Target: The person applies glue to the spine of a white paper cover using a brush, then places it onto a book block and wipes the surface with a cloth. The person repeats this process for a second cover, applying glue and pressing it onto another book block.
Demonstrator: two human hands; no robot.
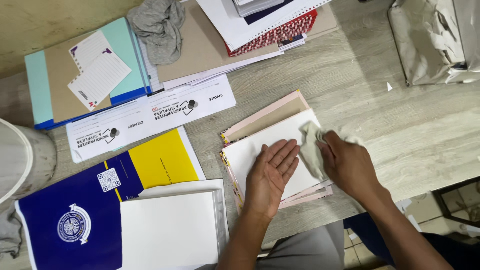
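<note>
My left hand (272,172) lies flat, fingers together, pressing on a white sheet atop a small stack of booklets (265,137) with pink and tan covers near the table's front edge. My right hand (347,165) grips a crumpled pale cloth (312,147) and holds it against the right side of that white sheet. The lower right corner of the stack is hidden under my right hand.
A blue and yellow folder (100,200) and white paper pads (170,227) lie at front left. Printed white forms (150,117), a teal folder (55,75), a grey rag (160,30), a red spiral notebook (280,30) and a wrapped paper bundle (435,40) sit farther back. A white bucket (20,157) stands at left.
</note>
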